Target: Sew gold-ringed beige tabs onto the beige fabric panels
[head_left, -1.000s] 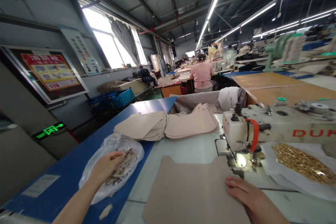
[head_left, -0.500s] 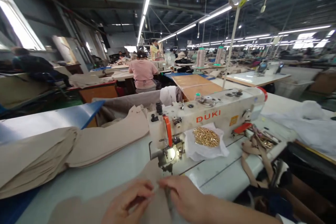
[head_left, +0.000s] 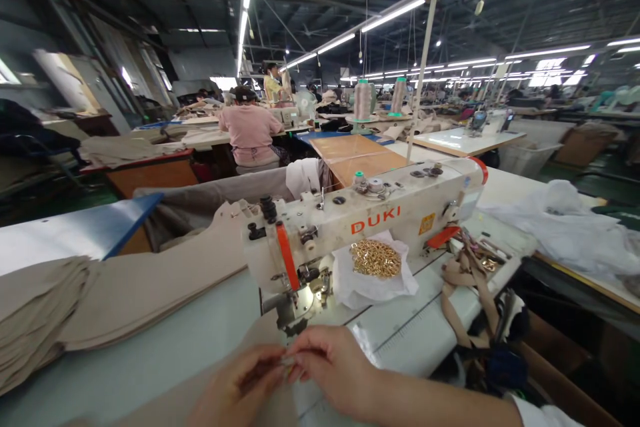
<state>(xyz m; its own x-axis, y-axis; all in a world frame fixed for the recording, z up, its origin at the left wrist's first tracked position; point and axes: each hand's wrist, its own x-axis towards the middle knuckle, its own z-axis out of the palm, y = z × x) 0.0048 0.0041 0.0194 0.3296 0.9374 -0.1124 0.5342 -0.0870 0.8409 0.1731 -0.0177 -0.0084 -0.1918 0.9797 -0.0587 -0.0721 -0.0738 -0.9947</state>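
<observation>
My left hand (head_left: 240, 388) and my right hand (head_left: 334, 368) meet at the bottom of the view, just in front of the needle of a white DUKI sewing machine (head_left: 360, 220). Both hands pinch a small thin piece between their fingertips; I cannot make out what it is. Under them lies a beige fabric panel (head_left: 250, 340) on the pale table (head_left: 165, 347). Behind the needle, a white bag holds a heap of gold metal rings (head_left: 376, 258).
Stacks of beige fabric panels (head_left: 100, 300) lie at the left. Beige straps (head_left: 470, 287) hang over the table's right edge. Thread cones (head_left: 362, 100) stand behind the machine. A person in a pink top (head_left: 250, 133) sits with their back turned at another table.
My left hand left the plastic bag on the blue bench and came to my right hand at the needle. The view swung right; both hands now pinch a small piece.
</observation>
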